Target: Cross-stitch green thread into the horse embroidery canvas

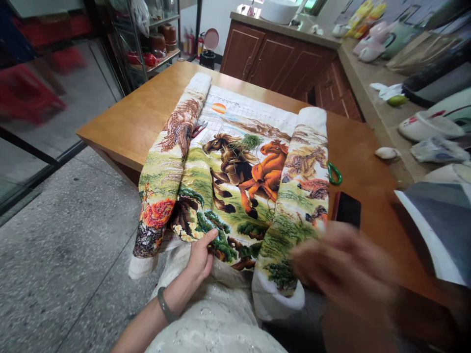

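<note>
A large cross-stitch cloth (235,220) with running horses lies over the table and hangs toward my lap, both its sides rolled up. My left hand (201,257) grips its near edge, thumb on top and the fingers hidden underneath. To the right, my right hand (342,264) is raised over the right roll (294,215), smeared by motion, so I cannot make out its fingers or anything in them. A tangle of green thread (252,142) rests on the cloth above the horses. Small red-handled snips (199,129) lie near the left roll.
The wooden table (125,117) also carries a dark phone (347,210) and a green-handled tool (334,174), partly covered by the right roll. A cluttered counter (368,93) runs along the right. A metal shelf (158,54) stands behind, at the left.
</note>
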`<state>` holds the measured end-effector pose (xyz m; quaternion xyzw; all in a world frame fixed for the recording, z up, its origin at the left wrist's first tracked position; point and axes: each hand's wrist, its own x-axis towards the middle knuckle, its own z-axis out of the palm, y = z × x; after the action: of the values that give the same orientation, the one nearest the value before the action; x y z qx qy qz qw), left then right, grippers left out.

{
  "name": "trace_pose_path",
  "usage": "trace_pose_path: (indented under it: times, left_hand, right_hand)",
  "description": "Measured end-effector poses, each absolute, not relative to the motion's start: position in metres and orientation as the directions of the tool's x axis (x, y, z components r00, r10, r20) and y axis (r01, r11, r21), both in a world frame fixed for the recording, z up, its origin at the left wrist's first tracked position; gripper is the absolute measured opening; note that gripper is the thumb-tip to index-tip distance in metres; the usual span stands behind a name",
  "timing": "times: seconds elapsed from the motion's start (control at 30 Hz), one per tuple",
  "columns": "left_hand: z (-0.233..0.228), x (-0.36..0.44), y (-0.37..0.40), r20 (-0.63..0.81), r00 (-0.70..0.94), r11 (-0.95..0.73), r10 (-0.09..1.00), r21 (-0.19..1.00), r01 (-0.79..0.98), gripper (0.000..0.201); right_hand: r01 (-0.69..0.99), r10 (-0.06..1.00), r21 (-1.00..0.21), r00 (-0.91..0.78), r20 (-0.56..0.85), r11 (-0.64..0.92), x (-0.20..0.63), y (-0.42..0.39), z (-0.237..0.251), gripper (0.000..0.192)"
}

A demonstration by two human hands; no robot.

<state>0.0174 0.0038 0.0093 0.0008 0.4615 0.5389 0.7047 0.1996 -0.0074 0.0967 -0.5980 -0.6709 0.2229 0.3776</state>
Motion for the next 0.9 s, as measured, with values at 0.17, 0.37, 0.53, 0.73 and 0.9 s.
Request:
trace_pose_path:
  times: [0.17,0.37,0.53,0.73,0.9]
  left_hand:
    - [0.0,0.018,0.001,-0.653,0.002,0.447,0.757,0.516,-0.73,0.045]
    - [-0.005,0.019,0.001,-0.661,-0.015,0.453,0.75,0.53,-0.717,0.037]
    - [-0.002,0.019,0.002,-0.649,-0.023,0.446,0.761,0.548,-0.707,0.044]
    - [-0.002,0.02,0.001,-0.657,-0.02,0.46,0.754,0.549,-0.698,0.032]
    - [-0.002,0.02,0.001,-0.676,-0.023,0.46,0.736,0.526,-0.716,0.026]
  right_hand:
    - [0.477,0.976,-0.867,-0.215,0.042,0.142,0.175,0.006,0.075,0.023]
    - [0.559,0.975,-0.814,-0.22,0.037,0.157,0.161,0.01,0.047,0.029]
    - [0.593,0.968,-0.782,-0.244,0.054,0.193,0.164,0.011,0.05,0.029]
    - [0.701,0.959,-0.668,-0.277,0.066,0.248,0.161,0.011,0.046,0.028]
    - [0.774,0.959,-0.572,-0.263,0.102,0.273,0.157,0.01,0.041,0.026]
